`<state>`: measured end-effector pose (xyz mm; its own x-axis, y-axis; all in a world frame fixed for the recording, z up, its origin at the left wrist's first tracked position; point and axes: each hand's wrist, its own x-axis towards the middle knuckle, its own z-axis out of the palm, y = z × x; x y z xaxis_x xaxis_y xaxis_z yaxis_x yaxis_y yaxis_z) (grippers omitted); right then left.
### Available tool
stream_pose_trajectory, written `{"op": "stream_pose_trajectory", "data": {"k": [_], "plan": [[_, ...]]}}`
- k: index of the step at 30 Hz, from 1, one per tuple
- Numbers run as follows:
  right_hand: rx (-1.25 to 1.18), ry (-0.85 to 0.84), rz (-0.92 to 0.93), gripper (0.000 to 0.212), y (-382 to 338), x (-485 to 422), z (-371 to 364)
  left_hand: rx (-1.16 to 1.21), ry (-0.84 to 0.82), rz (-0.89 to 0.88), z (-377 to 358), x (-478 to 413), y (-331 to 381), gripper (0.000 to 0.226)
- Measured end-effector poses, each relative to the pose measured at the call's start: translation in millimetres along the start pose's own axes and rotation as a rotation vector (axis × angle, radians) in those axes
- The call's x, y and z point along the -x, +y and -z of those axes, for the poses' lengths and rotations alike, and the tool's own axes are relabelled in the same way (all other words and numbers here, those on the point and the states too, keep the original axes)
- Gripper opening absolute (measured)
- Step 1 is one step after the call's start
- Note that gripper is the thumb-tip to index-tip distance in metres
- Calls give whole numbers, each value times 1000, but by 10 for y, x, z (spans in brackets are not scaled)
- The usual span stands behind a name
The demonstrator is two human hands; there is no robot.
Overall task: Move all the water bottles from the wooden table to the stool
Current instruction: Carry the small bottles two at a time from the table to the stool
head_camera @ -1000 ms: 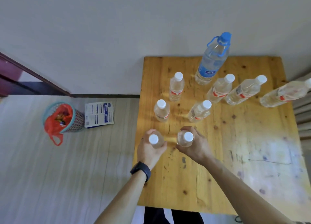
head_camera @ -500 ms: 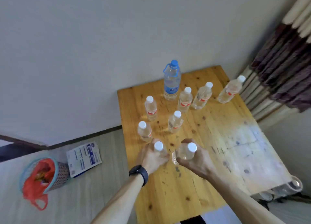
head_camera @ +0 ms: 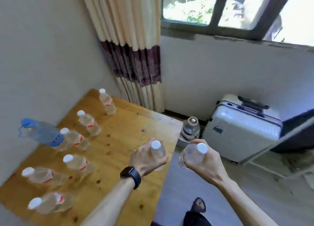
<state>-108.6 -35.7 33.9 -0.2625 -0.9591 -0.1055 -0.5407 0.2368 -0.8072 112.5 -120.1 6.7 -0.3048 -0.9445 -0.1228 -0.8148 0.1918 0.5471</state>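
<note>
The left hand (head_camera: 146,159) grips a small white-capped water bottle (head_camera: 158,151) by its body, held above the right edge of the tabletop (head_camera: 129,132). The right hand (head_camera: 202,164) grips a second water bottle (head_camera: 192,154), clear of the tabletop, over the floor (head_camera: 178,188). Standing on the tabletop: six small bottles (head_camera: 76,163) and one large blue-capped bottle (head_camera: 40,132)

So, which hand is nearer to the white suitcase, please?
Right. The right hand, gripping a bottle, is past the table edge, just left of the suitcase; the left hand, gripping another bottle, is farther left, over the table.
</note>
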Motion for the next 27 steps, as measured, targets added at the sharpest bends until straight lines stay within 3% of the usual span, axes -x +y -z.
{"op": "stream_pose_trajectory", "data": {"k": [3,7,17,27], "plan": [[-7,165,-112,46,458,176,648,-22,-95,-180,-327,-294,802,68],[-37,348,-238,44,1070,473,1454,-11,-177,-370,-793,-480,1918,52],[-42,737,-544,49,2503,1491,3255,-71,-513,-756,-2367,-460,4375,60],[-148,1139,-882,48,3437,2454,4145,-219,-836,-1154,-3904,-151,6424,52]]}}
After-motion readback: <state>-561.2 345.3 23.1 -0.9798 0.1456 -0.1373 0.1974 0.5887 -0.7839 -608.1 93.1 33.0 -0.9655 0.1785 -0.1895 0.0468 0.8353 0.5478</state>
